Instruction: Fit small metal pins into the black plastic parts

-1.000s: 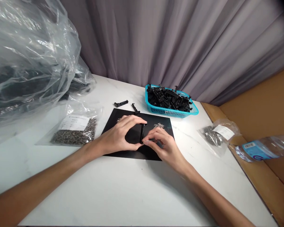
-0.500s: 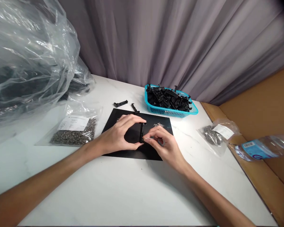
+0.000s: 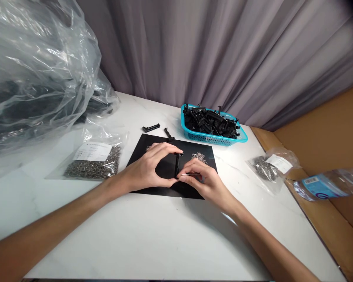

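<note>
Far left on the white table, a big crumpled clear plastic bag, with dark stuff dimly showing inside. Just in front of it, lying flat, a small labelled packet of metal bits. Next along, near the middle of the table, a black mat. Over the mat, the left hand, curled into a loop, thumb and forefinger closed on the two ends of a slim black plastic strip. Strip held upright just above the middle of the mat. Beyond the mat's far edge, two loose black pieces lying apart from each other. Against the strip's lower half from the right, a thin metal pin, perhaps tweezers, too fine to tell. Behind it on the mat, a little heap of metal bits. Pin pinched between thumb and forefinger of the right hand, other fingers folded under. Further right, by the grey curtain, a blue basket piled with black parts. Then a second packet near the table's right edge, and last a clear plastic bottle over brown cardboard.
</note>
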The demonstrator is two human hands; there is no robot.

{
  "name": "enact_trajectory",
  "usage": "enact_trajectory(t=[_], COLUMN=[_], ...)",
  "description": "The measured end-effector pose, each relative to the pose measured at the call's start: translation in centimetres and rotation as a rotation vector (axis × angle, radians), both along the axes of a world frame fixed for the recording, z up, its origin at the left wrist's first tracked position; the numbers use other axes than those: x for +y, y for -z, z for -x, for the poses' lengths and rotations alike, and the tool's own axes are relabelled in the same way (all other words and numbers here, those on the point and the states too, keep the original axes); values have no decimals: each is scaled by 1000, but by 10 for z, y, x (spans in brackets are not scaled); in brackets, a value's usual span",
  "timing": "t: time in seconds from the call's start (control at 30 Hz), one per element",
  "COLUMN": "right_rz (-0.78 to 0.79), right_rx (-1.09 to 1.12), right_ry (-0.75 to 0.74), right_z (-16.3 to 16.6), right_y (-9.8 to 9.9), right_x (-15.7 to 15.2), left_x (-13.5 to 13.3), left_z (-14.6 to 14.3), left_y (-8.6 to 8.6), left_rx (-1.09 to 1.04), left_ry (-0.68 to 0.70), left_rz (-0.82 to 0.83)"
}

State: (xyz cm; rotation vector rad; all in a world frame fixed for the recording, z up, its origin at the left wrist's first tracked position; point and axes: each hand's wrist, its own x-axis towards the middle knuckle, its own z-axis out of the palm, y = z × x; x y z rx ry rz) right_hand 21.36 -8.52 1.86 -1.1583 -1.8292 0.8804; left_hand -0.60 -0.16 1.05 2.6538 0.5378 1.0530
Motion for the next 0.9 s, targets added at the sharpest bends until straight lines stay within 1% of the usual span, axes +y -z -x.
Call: enact_trajectory(t=[0.17, 0.27, 0.43, 0.53, 0.73, 0.8, 0.9], right_rz=[-17, -9, -25, -100, -339, -360, -350], right_rx=[41, 77, 26, -30, -240, -270, -294], right_ry=[38, 27, 23, 27, 54, 47, 24], right_z=[0, 0, 0, 0, 0, 0, 0], right_y=[-3, -3, -1, 1, 3, 3, 3], right_x=[-2, -2, -2, -3, -7, -7, -7], left_x=[0, 1, 1, 1, 0, 0, 1], left_z=[-1, -2, -1, -1, -2, -2, -2], left_y=[-3, -4, -3, -3, -5, -4, -2], left_rx=[-48, -46, -45, -42, -53, -52, -32], left_ry=[-1, 3, 14, 12, 0, 4, 11], left_rz=[11, 3, -1, 1, 3, -17, -29])
